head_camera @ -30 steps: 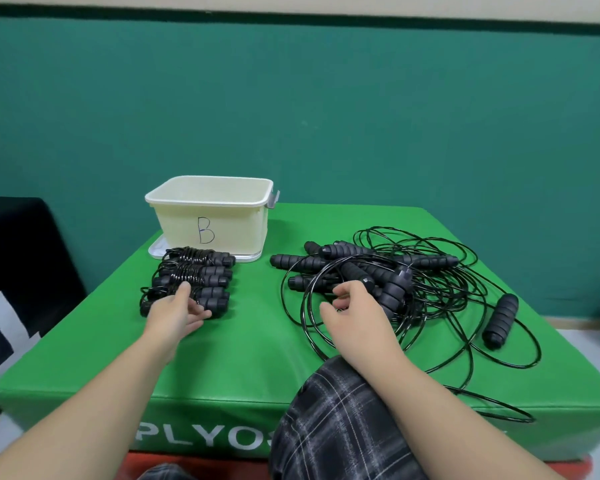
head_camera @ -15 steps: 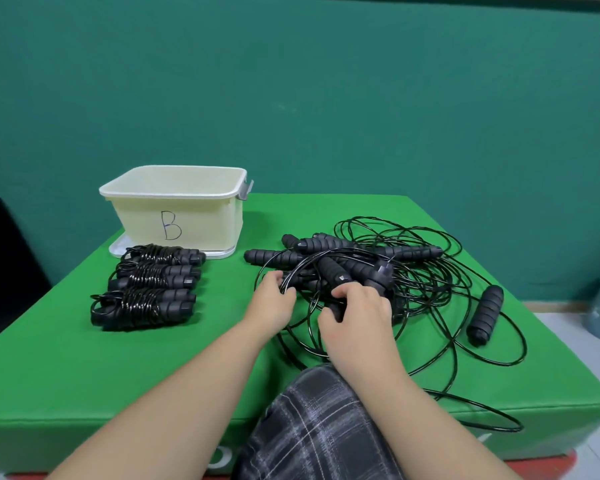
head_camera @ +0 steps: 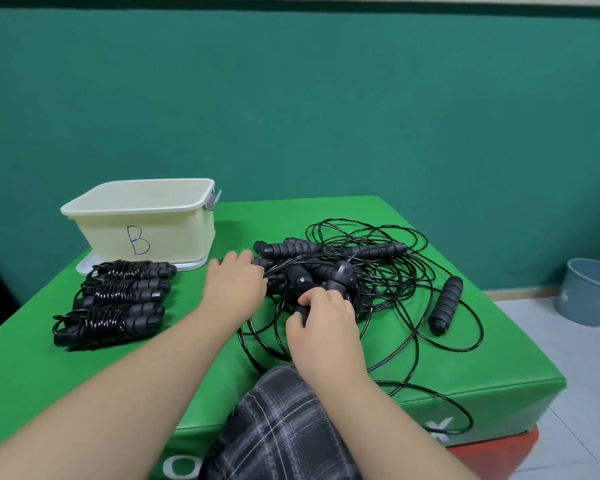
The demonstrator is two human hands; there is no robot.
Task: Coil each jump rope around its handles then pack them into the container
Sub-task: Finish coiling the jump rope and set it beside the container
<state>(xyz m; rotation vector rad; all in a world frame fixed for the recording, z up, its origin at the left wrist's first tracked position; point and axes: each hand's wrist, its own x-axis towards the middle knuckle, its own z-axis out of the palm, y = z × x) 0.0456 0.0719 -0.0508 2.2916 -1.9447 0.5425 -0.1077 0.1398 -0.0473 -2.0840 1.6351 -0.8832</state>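
The right hand (head_camera: 323, 323) grips a black handle (head_camera: 301, 311) at the near side of the tangle, thumb and fingers curled round it, with only a short piece of the handle showing past the knuckles. The left hand (head_camera: 234, 285) reaches into the left side of the same tangle, its fingers bent down among the handles and cord; whether it grasps anything there I cannot tell. The loose jump ropes (head_camera: 354, 271) lie in a heap on the right half of the green padded surface (head_camera: 174, 344), their thin black cords looping out toward the right edge and one loop hanging over the near edge. One handle (head_camera: 445, 304) lies apart from the heap, close to the right edge. On the left half, three coiled jump ropes (head_camera: 118, 299) lie side by side in a row, each with its cord wound round its paired handles. Just behind them, at the far left corner, stands the cream container (head_camera: 142, 223), marked with a letter B, on a white lid (head_camera: 187, 266). A grey bucket (head_camera: 589, 291) stands on the floor to the right.
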